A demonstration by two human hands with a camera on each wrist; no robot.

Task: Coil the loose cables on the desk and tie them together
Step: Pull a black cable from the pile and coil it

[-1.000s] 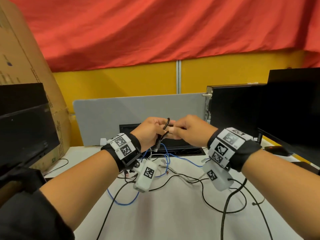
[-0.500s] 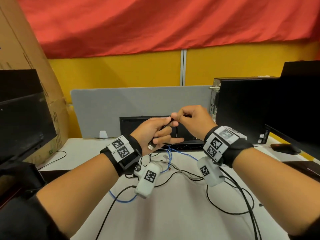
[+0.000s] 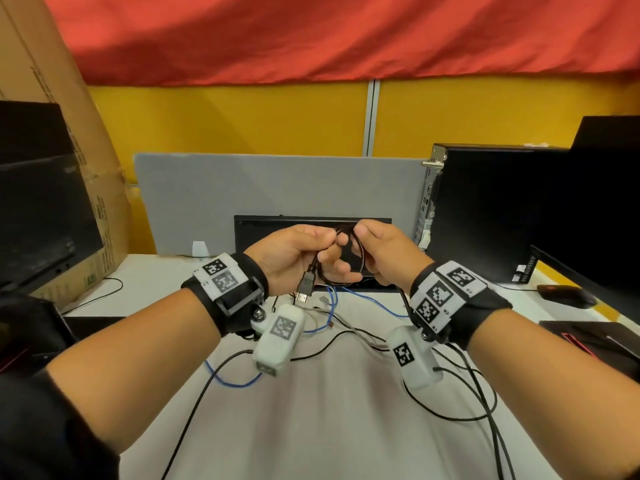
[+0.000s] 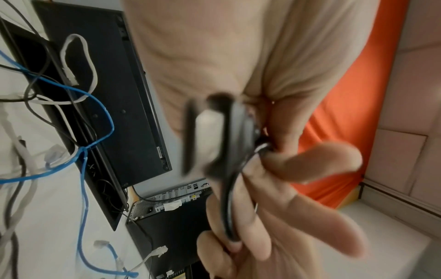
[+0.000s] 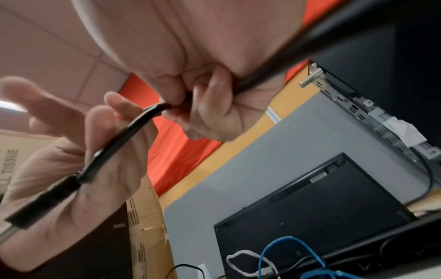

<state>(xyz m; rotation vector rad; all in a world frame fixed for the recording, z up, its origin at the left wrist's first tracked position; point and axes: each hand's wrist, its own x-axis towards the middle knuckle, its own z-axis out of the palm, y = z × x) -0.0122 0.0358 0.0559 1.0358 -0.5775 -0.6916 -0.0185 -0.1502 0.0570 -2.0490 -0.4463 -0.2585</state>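
Here your left hand (image 3: 294, 252) and your right hand (image 3: 384, 251) both pinch the thin black cable with a metal plug (image 3: 341, 258), held in a small loop above the flat white desk (image 3: 329, 410). Its plug hangs down by your left palm. Under your hands, a blue cable (image 3: 367, 299), grey ones and more black ones lie loose on the desk. Behind stand a grey divider panel (image 3: 277, 188), a yellow wall and a red cloth.

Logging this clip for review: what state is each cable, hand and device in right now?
black cable: partly coiled, held above the desk, plug dangling
left hand: holds the coil
right hand: pinches the cable
blue cable: loose on the desk
white cable: loose, uncoiled
monitor: screen dark
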